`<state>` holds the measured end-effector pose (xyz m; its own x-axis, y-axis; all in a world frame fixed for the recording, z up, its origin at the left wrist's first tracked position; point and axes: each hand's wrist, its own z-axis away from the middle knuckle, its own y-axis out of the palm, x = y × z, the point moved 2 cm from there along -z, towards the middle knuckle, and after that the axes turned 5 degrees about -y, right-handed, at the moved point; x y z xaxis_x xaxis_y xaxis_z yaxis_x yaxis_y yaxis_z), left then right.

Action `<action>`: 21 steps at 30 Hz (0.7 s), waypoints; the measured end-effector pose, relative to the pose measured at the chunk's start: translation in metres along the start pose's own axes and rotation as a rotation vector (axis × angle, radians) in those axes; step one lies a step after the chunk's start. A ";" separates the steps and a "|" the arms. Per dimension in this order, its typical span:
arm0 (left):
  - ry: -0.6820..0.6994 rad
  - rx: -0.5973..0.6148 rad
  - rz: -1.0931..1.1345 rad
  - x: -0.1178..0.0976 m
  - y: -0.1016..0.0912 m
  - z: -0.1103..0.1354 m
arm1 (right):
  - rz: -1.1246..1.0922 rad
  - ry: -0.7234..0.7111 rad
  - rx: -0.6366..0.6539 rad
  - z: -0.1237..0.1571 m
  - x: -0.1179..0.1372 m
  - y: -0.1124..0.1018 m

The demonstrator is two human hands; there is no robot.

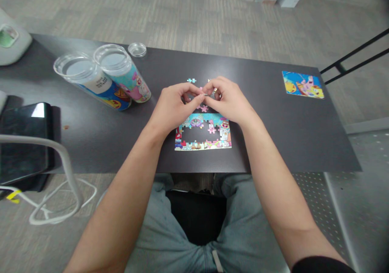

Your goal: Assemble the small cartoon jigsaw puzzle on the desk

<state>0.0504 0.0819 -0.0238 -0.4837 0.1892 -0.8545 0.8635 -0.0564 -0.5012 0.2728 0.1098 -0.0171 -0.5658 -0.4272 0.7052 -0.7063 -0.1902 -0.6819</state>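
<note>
My left hand (178, 102) and my right hand (226, 98) meet above the table, thumbs and fingertips pinched together. Between them is a small puzzle piece (206, 94), seen nearly edge-on and mostly covered by the fingers. Just nearer to me lies a partly assembled jigsaw puzzle (225, 133): a colourful cartoon border around an open middle, with a pink figure reaching in from the upper right. Loose pink puzzle pieces (204, 108) lie under my hands, partly hidden. Beyond my fingers is a teal puzzle piece (191, 80).
Two clear-topped cartoon canisters (105, 90) stand at left, with a clear lid (137, 50) behind them. A finished-looking cartoon picture card (303, 84) lies at the right. A black glossy device (26, 139), a white cable (68, 171) and a white appliance (13, 37) occupy the far left.
</note>
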 end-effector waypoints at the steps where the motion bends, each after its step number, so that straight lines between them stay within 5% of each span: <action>1: 0.004 0.004 0.039 0.002 -0.001 -0.001 | -0.023 0.004 -0.010 0.000 0.000 -0.001; 8: -0.061 -0.023 0.343 0.011 -0.004 -0.005 | -0.271 0.016 -0.069 0.005 -0.004 -0.003; 17: -0.092 0.122 0.331 0.003 -0.009 0.002 | -0.375 0.024 -0.071 0.003 0.000 -0.007; 21: -0.059 0.088 0.376 0.005 -0.011 0.001 | -0.424 -0.001 -0.061 0.006 0.001 -0.009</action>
<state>0.0388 0.0827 -0.0224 -0.1450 0.0827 -0.9860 0.9677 -0.1958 -0.1587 0.2817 0.1061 -0.0115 -0.2190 -0.3236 0.9205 -0.9002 -0.2969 -0.3186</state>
